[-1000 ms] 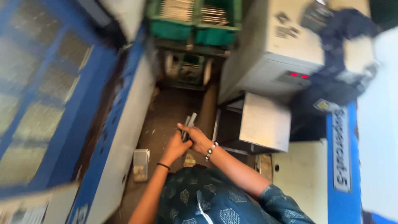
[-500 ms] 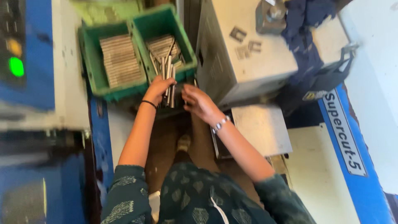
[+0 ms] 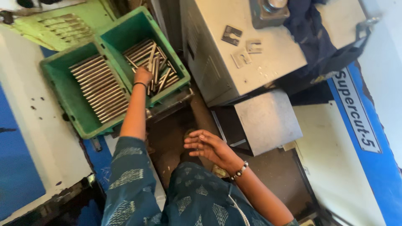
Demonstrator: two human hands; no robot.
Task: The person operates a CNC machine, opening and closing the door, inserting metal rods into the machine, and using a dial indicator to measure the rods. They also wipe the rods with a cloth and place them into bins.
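My left hand (image 3: 143, 76) reaches into the right compartment of a green crate (image 3: 67, 100), shut around a few metal rods (image 3: 154, 67) that stick up over the loose pile there. The left compartment holds several rods laid in neat rows (image 3: 99, 90). My right hand (image 3: 206, 145) hangs open and empty over the dark floor, fingers spread, a beaded bracelet on its wrist. Both forearms come out of dark patterned sleeves.
A grey machine housing (image 3: 234, 75) stands right of the crate with flat metal plates (image 3: 242, 50) and a dark blue cloth (image 3: 310, 29) on top. A grey panel (image 3: 268, 121) juts out below it. White and blue machine bodies (image 3: 360, 138) flank the narrow floor gap.
Both hands held rods together low over the floor, then over the crate. Now my left hand is in the right compartment and my right hand has let go and dropped back empty.
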